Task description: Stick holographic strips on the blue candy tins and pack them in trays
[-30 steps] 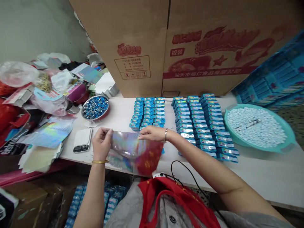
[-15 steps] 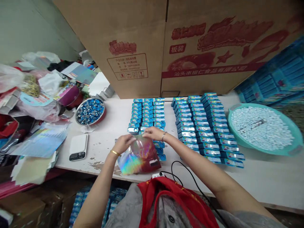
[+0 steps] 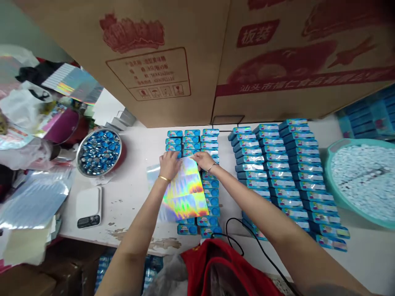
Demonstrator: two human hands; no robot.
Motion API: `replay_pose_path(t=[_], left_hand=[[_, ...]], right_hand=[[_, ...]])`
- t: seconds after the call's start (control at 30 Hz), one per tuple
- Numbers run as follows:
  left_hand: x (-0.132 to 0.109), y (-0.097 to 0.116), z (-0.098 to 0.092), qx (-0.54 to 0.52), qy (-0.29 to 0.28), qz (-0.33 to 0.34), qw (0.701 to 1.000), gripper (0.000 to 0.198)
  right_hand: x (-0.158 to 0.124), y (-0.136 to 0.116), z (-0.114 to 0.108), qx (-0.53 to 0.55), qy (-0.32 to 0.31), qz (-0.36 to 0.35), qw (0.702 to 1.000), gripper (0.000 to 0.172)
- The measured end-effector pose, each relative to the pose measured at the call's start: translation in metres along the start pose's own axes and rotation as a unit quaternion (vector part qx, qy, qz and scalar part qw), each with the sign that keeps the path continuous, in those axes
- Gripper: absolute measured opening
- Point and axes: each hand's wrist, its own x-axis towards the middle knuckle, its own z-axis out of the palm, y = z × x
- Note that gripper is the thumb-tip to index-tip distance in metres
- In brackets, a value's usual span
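A holographic foil pouch (image 3: pixel 183 193) lies nearly flat on the white table (image 3: pixel 123 209), its far part over the rows of small blue tins (image 3: pixel 191 139). My left hand (image 3: pixel 169 165) grips its far left edge. My right hand (image 3: pixel 203 161) pinches its far right corner, just above the tins. The foil hides the tins beneath it. A larger block of blue tins (image 3: pixel 277 172) stands in rows to the right of my right forearm.
A steel bowl of blue-wrapped sweets (image 3: pixel 98 153) and a white digital scale (image 3: pixel 89 207) sit left of my hands. A teal basin of white pieces (image 3: pixel 361 181) is at the right. Large cardboard cartons (image 3: pixel 216 70) line the back, and a black cable (image 3: pixel 243 234) crosses the near edge.
The foil has gone from a curled, red-printed side showing to a flat silver holographic face. My hands have moved forward over the tins, and the view has shifted closer.
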Motion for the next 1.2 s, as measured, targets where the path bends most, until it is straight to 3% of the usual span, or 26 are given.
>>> replay_pose_path(t=[0.17,0.33,0.53,0.7,0.8,0.93,1.0,1.07,1.13,1.2], left_hand=[[0.021,0.016,0.019,-0.060,0.020,0.088,0.994,0.032],[0.029,0.020,0.030,-0.081,0.031,0.106,0.991,0.026],[0.017,0.030,0.035,-0.116,0.040,0.071,0.990,0.019],[-0.019,0.049,0.022,-0.223,0.113,0.054,0.967,0.015],[-0.050,0.068,-0.002,-0.334,0.179,0.009,0.925,0.014],[-0.072,0.096,-0.029,-0.522,0.230,-0.138,0.809,0.017],[-0.072,0.107,-0.029,-0.591,0.217,-0.197,0.751,0.021],[-0.068,0.117,-0.022,-0.635,0.189,-0.233,0.711,0.025],[-0.065,0.126,-0.011,-0.665,0.158,-0.255,0.684,0.027],[-0.065,0.135,0.001,-0.688,0.131,-0.268,0.662,0.028]], right_hand=[[0.012,0.008,-0.002,0.034,-0.001,0.000,0.999,0.032],[0.020,0.011,0.000,0.051,-0.009,0.022,0.998,0.029],[0.020,0.014,-0.002,0.056,-0.008,0.028,0.998,0.024],[0.018,0.015,-0.002,0.038,-0.005,0.009,0.999,0.023],[0.017,0.012,0.000,0.019,0.004,0.007,1.000,0.023],[0.000,0.010,-0.007,0.010,0.084,-0.045,0.995,0.028],[-0.021,0.015,-0.015,0.038,0.152,-0.065,0.986,0.046],[-0.049,0.026,-0.024,0.093,0.186,-0.032,0.978,0.068],[-0.079,0.039,-0.031,0.154,0.175,0.031,0.972,0.085],[-0.106,0.051,-0.034,0.197,0.149,0.070,0.966,0.089]])
